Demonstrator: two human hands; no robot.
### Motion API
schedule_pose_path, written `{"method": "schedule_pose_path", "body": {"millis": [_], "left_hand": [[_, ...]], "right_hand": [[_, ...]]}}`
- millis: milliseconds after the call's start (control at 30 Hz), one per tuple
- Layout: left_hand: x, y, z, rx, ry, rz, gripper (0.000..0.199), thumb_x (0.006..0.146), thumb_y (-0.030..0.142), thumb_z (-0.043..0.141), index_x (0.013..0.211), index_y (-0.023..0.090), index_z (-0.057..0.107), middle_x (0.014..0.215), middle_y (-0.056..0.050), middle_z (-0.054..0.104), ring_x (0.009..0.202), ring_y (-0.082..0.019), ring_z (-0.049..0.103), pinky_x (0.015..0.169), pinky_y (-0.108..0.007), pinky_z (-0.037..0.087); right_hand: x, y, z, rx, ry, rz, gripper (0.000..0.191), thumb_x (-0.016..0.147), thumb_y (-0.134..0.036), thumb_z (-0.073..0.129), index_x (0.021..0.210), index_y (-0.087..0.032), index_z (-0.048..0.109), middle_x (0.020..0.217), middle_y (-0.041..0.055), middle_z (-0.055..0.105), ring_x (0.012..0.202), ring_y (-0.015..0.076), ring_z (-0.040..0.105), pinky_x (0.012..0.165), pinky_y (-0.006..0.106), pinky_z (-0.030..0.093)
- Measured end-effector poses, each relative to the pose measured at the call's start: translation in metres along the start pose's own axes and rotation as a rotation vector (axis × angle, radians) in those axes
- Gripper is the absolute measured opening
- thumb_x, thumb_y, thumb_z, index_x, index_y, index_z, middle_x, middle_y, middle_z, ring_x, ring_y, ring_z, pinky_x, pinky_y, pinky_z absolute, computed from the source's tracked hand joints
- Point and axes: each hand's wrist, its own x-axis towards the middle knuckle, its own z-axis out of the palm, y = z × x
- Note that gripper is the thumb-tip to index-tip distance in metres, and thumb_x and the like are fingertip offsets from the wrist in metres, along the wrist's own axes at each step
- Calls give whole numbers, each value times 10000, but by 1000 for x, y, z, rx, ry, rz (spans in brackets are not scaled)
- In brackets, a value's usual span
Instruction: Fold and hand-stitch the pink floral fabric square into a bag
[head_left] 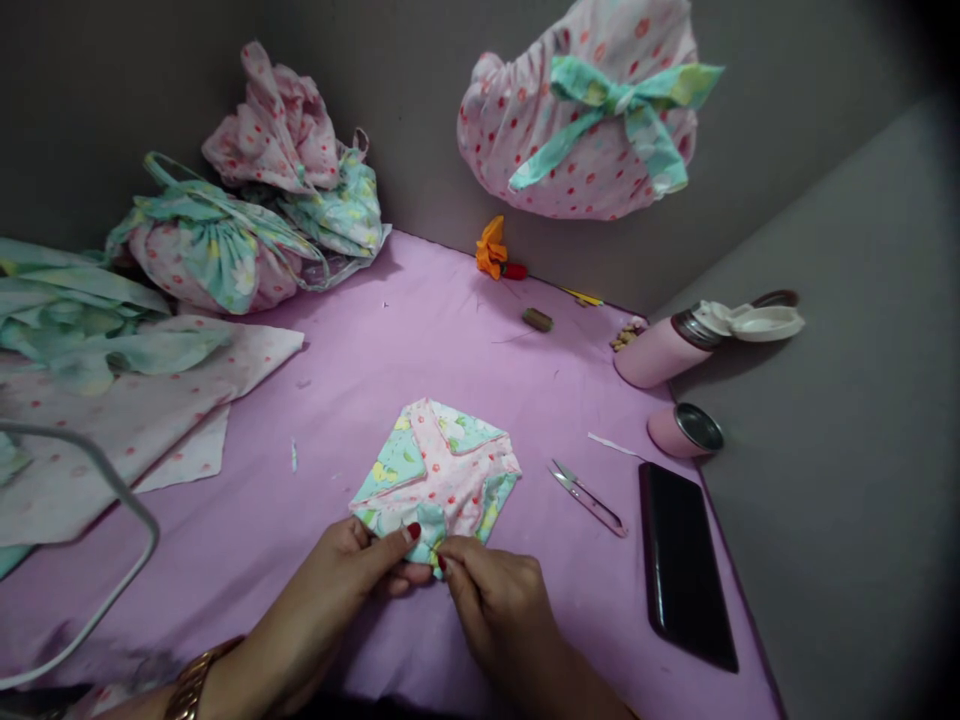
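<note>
The left hand (358, 562) holds the printed fabric piece (448, 482) by its near edge. Just beside, the right hand (501, 592) pinches that edge. Thread snips (589, 498) lie on the bench (525, 400).

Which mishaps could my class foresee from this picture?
The snips lie beside the fabric piece with points exposed, so the right hand might be pricked reaching that way. The pink bottle has its white lid flipped open; if knocked, any liquid inside could wet the purple cloth. The spool, on its side, might roll.
</note>
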Motion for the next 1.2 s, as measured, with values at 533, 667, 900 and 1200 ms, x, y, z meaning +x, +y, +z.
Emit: {"method": "schedule_pose_path", "body": {"millis": [533, 667, 900, 1200], "left_hand": [[2, -1, -1, 64, -37, 48, 148, 728, 255, 611, 625, 174, 680, 594, 9, 656, 590, -127, 526, 606, -221, 385], [2, -1, -2, 130, -29, 33, 126, 714, 238, 615, 634, 180, 693, 593, 9, 664, 589, -134, 539, 595, -224, 387], [0, 0, 0, 143, -37, 54, 158, 736, 253, 600, 626, 181, 686, 579, 12, 668, 601, -135, 547, 606, -221, 389], [2, -2, -2, 33, -96, 47, 214, 788, 312, 565, 787, 144, 697, 637, -9, 669, 620, -128, 541, 618, -231, 394]], "right_hand": [[2, 2, 1, -37, -63, 43, 187, 880, -157, 385, 889, -179, 570, 707, 24, 657, 561, 132, 618, 518, 217, 404], [3, 1, 4, -68, -67, 37, 187, 880, -155, 376, 850, -178, 559, 651, 17, 635, 533, 129, 598, 504, 220, 378], [5, -2, 1, 44, -37, 88, 183, 865, -161, 392, 810, -175, 566, 652, 9, 620, 518, 113, 570, 498, 206, 369], [12, -3, -3, 359, -72, 303, 132, 812, -159, 477, 751, -161, 593, 611, -13, 581, 524, 99, 506, 495, 181, 353]]}}
